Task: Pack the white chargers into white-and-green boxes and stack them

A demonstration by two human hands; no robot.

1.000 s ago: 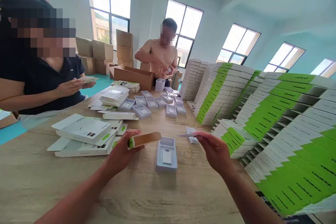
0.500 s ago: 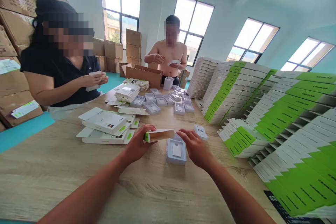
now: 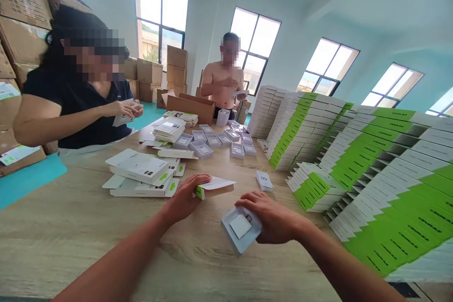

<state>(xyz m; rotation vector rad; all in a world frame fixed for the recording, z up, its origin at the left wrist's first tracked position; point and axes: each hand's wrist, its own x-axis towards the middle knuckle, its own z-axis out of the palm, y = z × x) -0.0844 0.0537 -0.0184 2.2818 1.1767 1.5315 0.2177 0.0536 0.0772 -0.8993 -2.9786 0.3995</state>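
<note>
Left hand [image 3: 186, 198], lower center-left of the frame: grip clenched around a paperboard sleeve [image 3: 214, 188] with a green end, a thin white flap lying along its top. Right hand [image 3: 275, 217], lower center: grip grasping a pale blue plastic tray [image 3: 236, 241] by its edge, the tray tilted, a white square insert [image 3: 240, 226] seated in its well; cannot tell whether the tray touches the wooden surface [image 3: 71, 240] below. Just beyond the right hand, a small white card [image 3: 264, 180] lies on the surface. Left of the sleeve, a loose pile of flat white boxes [image 3: 138, 166]. Farther up at center, rows of pale blue trays [image 3: 201, 148] sit close together. Right side of the frame: tall staggered stacks of white boxes with green ends [image 3: 389, 184]. Upper left, a co-worker in a dark shirt [image 3: 81, 108] holds a white piece [image 3: 122, 118] in both hands. Far center, a shirtless co-worker [image 3: 222, 87] holds a white card [image 3: 241, 92], behind an open cardboard carton [image 3: 189, 108]; stacked cartons [image 3: 176, 68] stand beneath the windows.
</note>
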